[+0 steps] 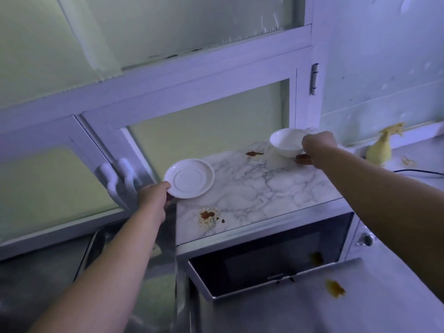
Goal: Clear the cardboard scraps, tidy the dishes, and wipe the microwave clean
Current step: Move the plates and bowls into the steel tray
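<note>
A round white ceramic saucer [189, 178] is seen at the far left edge of the marble-patterned top of a silver microwave [252, 188], its rim pinched by the left hand [153, 197]. A small white ceramic bowl [284, 141] is seen at the far right corner of the same top, its right rim grasped by the right hand [318, 145]. Reddish-brown sauce stains [207, 215] are spattered on the marble surface near the front and beside the bowl. A yellow plastic spray bottle [382, 150] is stood on the counter to the right.
</note>
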A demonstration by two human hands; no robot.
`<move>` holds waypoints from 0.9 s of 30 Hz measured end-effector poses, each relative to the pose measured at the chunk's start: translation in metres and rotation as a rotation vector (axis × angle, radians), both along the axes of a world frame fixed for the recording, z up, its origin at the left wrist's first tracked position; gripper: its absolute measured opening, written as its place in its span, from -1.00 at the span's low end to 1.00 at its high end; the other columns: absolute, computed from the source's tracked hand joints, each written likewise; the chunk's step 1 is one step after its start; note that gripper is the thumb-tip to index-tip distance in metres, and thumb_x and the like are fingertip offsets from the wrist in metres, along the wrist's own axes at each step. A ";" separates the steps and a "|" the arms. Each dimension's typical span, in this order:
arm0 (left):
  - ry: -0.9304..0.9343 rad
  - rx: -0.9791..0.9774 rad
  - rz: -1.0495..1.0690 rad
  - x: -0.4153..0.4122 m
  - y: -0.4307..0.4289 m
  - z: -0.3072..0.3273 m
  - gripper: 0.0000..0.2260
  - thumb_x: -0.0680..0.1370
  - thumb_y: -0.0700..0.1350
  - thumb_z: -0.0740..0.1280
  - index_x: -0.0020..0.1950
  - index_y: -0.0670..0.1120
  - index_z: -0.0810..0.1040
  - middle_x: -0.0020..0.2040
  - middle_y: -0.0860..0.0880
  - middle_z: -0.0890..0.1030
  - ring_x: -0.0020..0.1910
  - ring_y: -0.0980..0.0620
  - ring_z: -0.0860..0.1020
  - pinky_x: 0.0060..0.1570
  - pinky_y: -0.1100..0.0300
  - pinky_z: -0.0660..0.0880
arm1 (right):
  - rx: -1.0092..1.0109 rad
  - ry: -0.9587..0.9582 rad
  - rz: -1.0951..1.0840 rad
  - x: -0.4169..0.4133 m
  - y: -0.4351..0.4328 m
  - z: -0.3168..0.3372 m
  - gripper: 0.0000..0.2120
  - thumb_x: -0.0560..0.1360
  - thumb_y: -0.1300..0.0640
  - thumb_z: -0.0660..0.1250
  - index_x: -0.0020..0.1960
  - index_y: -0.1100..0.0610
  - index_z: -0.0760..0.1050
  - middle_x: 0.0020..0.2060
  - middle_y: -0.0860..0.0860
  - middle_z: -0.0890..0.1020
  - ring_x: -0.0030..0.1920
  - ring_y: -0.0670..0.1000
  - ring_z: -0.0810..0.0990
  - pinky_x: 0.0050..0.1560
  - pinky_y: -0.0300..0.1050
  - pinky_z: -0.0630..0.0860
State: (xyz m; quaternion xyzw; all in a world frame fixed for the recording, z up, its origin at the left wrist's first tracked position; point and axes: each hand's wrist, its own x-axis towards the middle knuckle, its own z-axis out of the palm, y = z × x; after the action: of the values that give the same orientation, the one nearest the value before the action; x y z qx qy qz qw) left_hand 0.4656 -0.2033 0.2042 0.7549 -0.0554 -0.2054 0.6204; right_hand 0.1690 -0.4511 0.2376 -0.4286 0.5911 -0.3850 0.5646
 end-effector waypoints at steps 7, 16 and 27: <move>0.178 -0.274 0.055 -0.055 0.157 -0.005 -0.92 0.57 -0.25 0.34 -0.08 -0.08 0.53 -0.28 -0.05 0.60 -0.44 0.12 0.52 -0.51 0.35 0.43 | -0.073 -0.124 0.171 0.008 0.073 0.007 -0.66 0.51 0.40 0.17 0.24 0.21 0.47 0.08 0.28 0.55 -0.36 0.20 0.66 -0.41 -0.03 0.64; 0.289 -0.206 0.217 -0.103 0.377 -0.059 -0.90 0.56 -0.18 0.37 -0.12 0.00 0.59 -0.30 0.03 0.64 -0.41 0.17 0.58 -0.46 0.33 0.50 | -0.048 -0.345 0.487 0.015 0.312 -0.026 -0.75 0.51 0.32 0.30 -0.02 0.04 0.67 -0.18 0.04 0.69 -0.37 0.04 0.69 -0.38 -0.08 0.60; 0.158 0.002 0.135 -0.027 0.471 -0.136 -0.87 0.54 -0.26 0.41 0.03 -0.08 0.57 -0.17 -0.06 0.67 -0.37 0.04 0.62 -0.44 0.17 0.54 | 0.210 -0.134 0.328 0.013 0.515 -0.105 -0.75 0.54 0.33 0.27 0.05 0.07 0.65 -0.07 0.09 0.69 -0.10 0.13 0.63 -0.39 -0.08 0.60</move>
State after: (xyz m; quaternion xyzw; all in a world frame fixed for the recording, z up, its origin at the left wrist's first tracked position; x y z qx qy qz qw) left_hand 0.4391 0.2675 0.0686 0.7389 0.0448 -0.2218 0.6347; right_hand 0.1815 0.0636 0.1328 -0.4315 0.5112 -0.2519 0.6993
